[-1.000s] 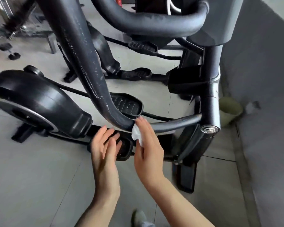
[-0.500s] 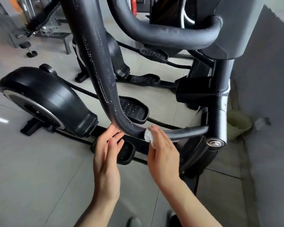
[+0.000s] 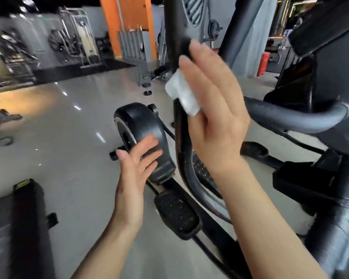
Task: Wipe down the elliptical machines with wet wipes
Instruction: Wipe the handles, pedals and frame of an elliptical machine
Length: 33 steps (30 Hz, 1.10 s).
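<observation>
Mid-wipe: my right hand [image 3: 214,109] presses a folded wet wipe [image 3: 181,93] against the elliptical's upright bar [image 3: 180,141], left hand [image 3: 136,164] open and idle; next I'd run the wipe along the bar.

The wet wipe [image 3: 182,94] is a white, soft, cloth-like sheet, crumpled into folds. The elliptical's upright arm [image 3: 181,141] is black painted metal tubing with a dull sheen, its coating speckled and scuffed with pale flecks. The curved handlebar [image 3: 290,119] wears a matt, slightly grainy dark grey covering, like foam or rubber. The flywheel housing [image 3: 141,125] is smooth black plastic with a soft gloss. The pedal [image 3: 176,214] is black plastic with a rough, studded tread. The floor [image 3: 69,137] is pale, polished and glossy, mirroring the lights.
</observation>
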Each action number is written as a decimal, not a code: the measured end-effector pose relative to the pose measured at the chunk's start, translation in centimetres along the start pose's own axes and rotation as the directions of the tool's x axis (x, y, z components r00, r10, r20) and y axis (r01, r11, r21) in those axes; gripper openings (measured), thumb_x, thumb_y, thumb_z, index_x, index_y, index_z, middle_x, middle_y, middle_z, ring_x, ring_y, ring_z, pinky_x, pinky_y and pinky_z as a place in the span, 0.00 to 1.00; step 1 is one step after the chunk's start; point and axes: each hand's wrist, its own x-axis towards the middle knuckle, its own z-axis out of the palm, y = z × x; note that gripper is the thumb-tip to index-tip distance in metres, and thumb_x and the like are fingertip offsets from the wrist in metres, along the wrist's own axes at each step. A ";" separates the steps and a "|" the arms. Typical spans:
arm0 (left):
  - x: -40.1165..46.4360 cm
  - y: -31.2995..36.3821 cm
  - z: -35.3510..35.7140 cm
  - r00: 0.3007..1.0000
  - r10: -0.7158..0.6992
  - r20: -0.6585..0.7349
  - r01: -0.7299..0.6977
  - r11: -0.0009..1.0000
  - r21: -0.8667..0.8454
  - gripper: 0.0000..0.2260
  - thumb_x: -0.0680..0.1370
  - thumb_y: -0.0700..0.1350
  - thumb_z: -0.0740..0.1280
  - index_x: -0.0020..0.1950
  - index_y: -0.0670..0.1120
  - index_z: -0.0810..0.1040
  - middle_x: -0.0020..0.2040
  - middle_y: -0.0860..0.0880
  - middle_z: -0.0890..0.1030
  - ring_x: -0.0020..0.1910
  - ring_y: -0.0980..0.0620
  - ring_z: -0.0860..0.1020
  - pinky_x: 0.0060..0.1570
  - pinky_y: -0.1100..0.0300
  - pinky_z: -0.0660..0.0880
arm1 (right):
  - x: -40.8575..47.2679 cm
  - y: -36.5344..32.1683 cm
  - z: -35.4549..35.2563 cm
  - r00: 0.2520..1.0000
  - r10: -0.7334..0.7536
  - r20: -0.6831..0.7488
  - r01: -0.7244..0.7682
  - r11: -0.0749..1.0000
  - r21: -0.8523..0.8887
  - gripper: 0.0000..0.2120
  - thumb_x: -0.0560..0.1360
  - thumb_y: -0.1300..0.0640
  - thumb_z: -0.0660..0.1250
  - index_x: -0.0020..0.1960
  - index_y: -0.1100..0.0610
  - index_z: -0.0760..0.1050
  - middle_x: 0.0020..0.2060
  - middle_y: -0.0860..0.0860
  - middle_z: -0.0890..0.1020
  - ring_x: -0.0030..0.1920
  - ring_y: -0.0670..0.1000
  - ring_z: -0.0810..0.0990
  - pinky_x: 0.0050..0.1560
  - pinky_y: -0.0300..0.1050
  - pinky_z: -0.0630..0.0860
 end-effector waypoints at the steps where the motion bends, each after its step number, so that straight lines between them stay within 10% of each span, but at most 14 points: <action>1: 0.0 0.8 0.0 1.000 0.007 -0.019 -0.008 0.999 -0.032 0.32 0.75 0.68 0.41 0.65 0.55 0.75 0.63 0.54 0.81 0.64 0.53 0.78 0.68 0.51 0.69 | -0.3 0.9 0.3 0.988 -0.132 0.078 0.134 0.991 -0.023 0.11 0.76 0.74 0.64 0.58 0.73 0.77 0.58 0.66 0.79 0.64 0.63 0.76 0.68 0.54 0.71; 7: -0.4 2.4 1.0 0.995 0.019 -0.097 -0.028 0.995 -0.096 0.36 0.75 0.71 0.37 0.66 0.55 0.75 0.61 0.53 0.82 0.62 0.53 0.79 0.67 0.51 0.69 | -5.8 4.2 -1.9 0.768 -0.396 0.504 0.428 0.902 0.055 0.13 0.79 0.69 0.65 0.63 0.67 0.76 0.64 0.59 0.76 0.69 0.56 0.71 0.73 0.52 0.65; 12: -0.7 2.2 1.6 0.984 -0.012 -0.175 -0.009 0.993 -0.114 0.37 0.74 0.72 0.38 0.64 0.55 0.76 0.59 0.51 0.83 0.60 0.52 0.80 0.66 0.51 0.72 | -9.6 4.0 -5.1 0.411 -0.481 0.775 0.568 0.800 0.196 0.12 0.82 0.66 0.59 0.56 0.65 0.82 0.60 0.58 0.82 0.68 0.56 0.74 0.72 0.49 0.67; 18: -1.5 1.3 1.9 0.979 -0.057 -0.195 0.032 0.991 -0.129 0.34 0.70 0.69 0.41 0.62 0.56 0.76 0.56 0.53 0.84 0.58 0.54 0.81 0.64 0.51 0.73 | 2.5 1.7 -3.2 0.572 -0.679 0.460 0.726 0.680 0.102 0.08 0.79 0.66 0.67 0.54 0.64 0.83 0.55 0.58 0.84 0.62 0.57 0.79 0.68 0.53 0.72; 22: -2.1 0.5 1.7 0.978 -0.091 -0.185 0.068 0.990 -0.127 0.37 0.70 0.69 0.41 0.65 0.53 0.75 0.57 0.49 0.84 0.57 0.50 0.82 0.62 0.50 0.75 | 4.5 4.4 -1.1 0.462 -0.718 0.521 0.782 0.606 0.141 0.07 0.79 0.67 0.66 0.52 0.65 0.83 0.52 0.58 0.85 0.57 0.57 0.82 0.63 0.54 0.76; 33: -3.6 -2.0 2.2 0.959 -0.178 -0.220 0.155 0.981 -0.116 0.34 0.71 0.68 0.43 0.62 0.53 0.76 0.55 0.48 0.84 0.55 0.50 0.82 0.55 0.54 0.77 | -16.9 5.7 -9.4 0.275 -0.476 0.835 0.359 0.857 0.370 0.07 0.77 0.67 0.66 0.49 0.60 0.82 0.48 0.53 0.84 0.56 0.52 0.81 0.75 0.45 0.62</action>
